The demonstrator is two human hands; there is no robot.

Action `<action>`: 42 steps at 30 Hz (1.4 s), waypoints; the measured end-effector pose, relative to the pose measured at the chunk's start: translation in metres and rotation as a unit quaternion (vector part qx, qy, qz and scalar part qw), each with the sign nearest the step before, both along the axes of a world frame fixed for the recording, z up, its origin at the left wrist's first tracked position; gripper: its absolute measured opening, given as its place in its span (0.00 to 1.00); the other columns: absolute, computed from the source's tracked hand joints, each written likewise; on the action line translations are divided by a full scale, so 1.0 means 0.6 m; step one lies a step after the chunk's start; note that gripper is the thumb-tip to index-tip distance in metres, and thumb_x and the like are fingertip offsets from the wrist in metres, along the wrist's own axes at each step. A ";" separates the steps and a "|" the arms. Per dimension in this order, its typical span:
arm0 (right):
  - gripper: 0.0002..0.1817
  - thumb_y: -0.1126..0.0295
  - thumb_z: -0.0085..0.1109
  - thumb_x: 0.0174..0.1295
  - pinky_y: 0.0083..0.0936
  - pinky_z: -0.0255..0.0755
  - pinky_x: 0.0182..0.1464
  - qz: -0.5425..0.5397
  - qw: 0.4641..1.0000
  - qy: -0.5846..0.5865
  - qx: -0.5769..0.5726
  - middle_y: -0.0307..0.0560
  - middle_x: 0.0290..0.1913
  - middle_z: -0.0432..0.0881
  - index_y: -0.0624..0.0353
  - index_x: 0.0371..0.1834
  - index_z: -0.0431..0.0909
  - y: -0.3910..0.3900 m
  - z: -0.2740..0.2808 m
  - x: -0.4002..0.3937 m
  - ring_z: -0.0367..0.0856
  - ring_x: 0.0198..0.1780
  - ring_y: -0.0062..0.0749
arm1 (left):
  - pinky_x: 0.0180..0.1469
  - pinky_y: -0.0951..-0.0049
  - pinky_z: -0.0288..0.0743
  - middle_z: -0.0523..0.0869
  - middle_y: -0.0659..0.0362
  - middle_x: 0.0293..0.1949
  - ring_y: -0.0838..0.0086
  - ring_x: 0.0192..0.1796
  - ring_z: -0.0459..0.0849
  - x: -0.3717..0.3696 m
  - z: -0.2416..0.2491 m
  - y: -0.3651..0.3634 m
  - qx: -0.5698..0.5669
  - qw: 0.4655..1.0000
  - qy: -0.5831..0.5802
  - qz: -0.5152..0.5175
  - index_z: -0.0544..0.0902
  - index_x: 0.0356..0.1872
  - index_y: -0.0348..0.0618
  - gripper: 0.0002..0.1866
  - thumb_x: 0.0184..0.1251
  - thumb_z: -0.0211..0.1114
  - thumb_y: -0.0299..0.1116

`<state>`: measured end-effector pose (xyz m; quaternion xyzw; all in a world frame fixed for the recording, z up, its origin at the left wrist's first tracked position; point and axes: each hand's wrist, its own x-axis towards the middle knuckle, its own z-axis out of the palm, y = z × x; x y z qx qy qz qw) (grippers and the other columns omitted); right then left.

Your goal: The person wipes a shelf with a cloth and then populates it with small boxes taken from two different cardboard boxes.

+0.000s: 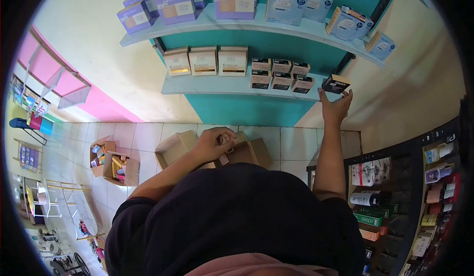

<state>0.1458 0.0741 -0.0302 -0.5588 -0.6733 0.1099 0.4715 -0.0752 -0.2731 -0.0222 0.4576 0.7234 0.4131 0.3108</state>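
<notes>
At the right end of the lower shelf point(217, 84), my right hand point(335, 109) grips a small black-and-beige box point(336, 84) by its lower edge, thumb and fingers on either side. Left of it stand several small beige-and-black Pixy boxes point(282, 80) in two rows. My left hand point(217, 143) is curled closed in front of my body, above open cardboard boxes. Whatever its fingers hold, if anything, I cannot make out. Directly beneath it are an open cardboard box point(260, 151) and another with its flaps up point(173, 150).
Three cream boxes point(204, 61) share the lower shelf. The upper shelf point(207, 23) bears purple Implora boxes point(234, 2) and blue Wardah boxes point(285, 6). Filled cartons point(121, 170) sit on the tiled floor to the left. A dark product rack point(390, 155) stands close on my right.
</notes>
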 end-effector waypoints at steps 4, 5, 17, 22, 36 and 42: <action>0.42 0.62 0.75 0.50 0.51 0.61 0.68 0.077 0.981 0.001 0.177 0.56 0.60 0.77 0.63 0.68 0.66 -0.045 0.032 0.028 0.72 0.66 0.52 | 0.30 0.76 0.70 0.81 0.63 0.31 0.80 0.27 0.74 -0.022 0.044 0.030 0.087 0.993 0.077 0.021 0.85 0.47 0.42 0.15 0.60 0.75 0.33; 0.42 0.62 0.75 0.50 0.51 0.61 0.68 0.073 0.981 0.000 0.178 0.56 0.60 0.77 0.63 0.68 0.66 -0.046 0.053 0.034 0.72 0.66 0.52 | 0.30 0.76 0.70 0.81 0.63 0.31 0.80 0.27 0.74 -0.029 0.052 0.038 0.089 0.993 0.076 0.017 0.85 0.47 0.42 0.15 0.60 0.75 0.33; 0.35 0.56 0.81 0.41 0.51 0.58 0.63 0.311 0.857 -0.397 0.105 0.35 0.61 0.80 0.43 0.58 0.81 -0.057 0.273 -0.011 0.70 0.67 0.37 | 0.52 0.54 0.78 0.87 0.50 0.48 0.51 0.47 0.84 0.019 0.257 0.297 0.307 0.853 0.401 -0.134 0.85 0.50 0.43 0.18 0.59 0.72 0.34; 0.27 0.57 0.78 0.47 0.50 0.57 0.60 0.314 0.851 -0.400 0.129 0.34 0.57 0.83 0.41 0.53 0.84 -0.051 0.231 -0.026 0.70 0.65 0.37 | 0.55 0.57 0.80 0.88 0.47 0.49 0.52 0.51 0.86 0.026 0.264 0.438 0.084 0.861 0.476 -0.157 0.86 0.51 0.41 0.20 0.56 0.72 0.35; 0.15 0.55 0.72 0.54 0.58 0.51 0.60 0.290 0.839 -0.438 0.140 0.31 0.45 0.87 0.37 0.46 0.91 0.003 0.186 -0.022 0.70 0.61 0.33 | 0.49 0.57 0.84 0.90 0.47 0.48 0.56 0.49 0.90 0.036 0.243 0.545 -0.113 0.820 0.520 -0.212 0.89 0.46 0.38 0.20 0.50 0.78 0.33; 0.18 0.55 0.75 0.51 0.55 0.51 0.57 0.293 0.839 -0.445 0.107 0.32 0.42 0.88 0.32 0.48 0.91 0.002 0.207 -0.007 0.71 0.59 0.31 | 0.50 0.57 0.84 0.90 0.46 0.47 0.55 0.49 0.89 0.055 0.246 0.554 -0.091 0.819 0.526 -0.213 0.89 0.45 0.38 0.20 0.50 0.78 0.35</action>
